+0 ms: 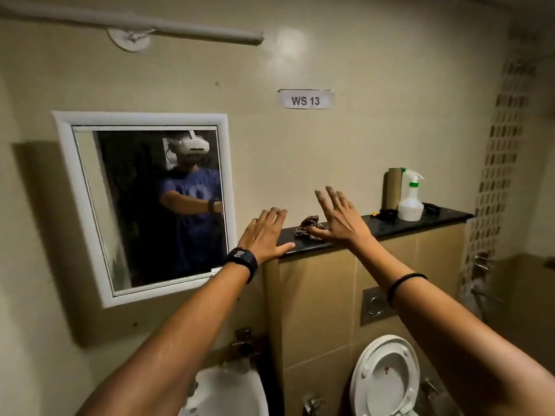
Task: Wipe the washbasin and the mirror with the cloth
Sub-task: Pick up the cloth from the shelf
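A crumpled patterned cloth [306, 227] lies on the dark stone ledge [420, 221]. My right hand [338, 218] is held up just right of the cloth with fingers spread, its thumb close to or touching the cloth. My left hand [265, 234] is flat and open at the ledge's left end, empty, with a black watch on the wrist. The white-framed mirror [90, 211] hangs on the wall to the left. The white washbasin [231, 391] shows at the bottom, below the mirror, partly hidden by my left forearm.
A white spray bottle [410, 202] with a green collar and a cardboard tube [394, 187] stand on the ledge's right part, beside small dark items. A toilet with its seat raised [387, 376] is at the bottom right. A flush plate [375, 304] sits on the tiled wall.
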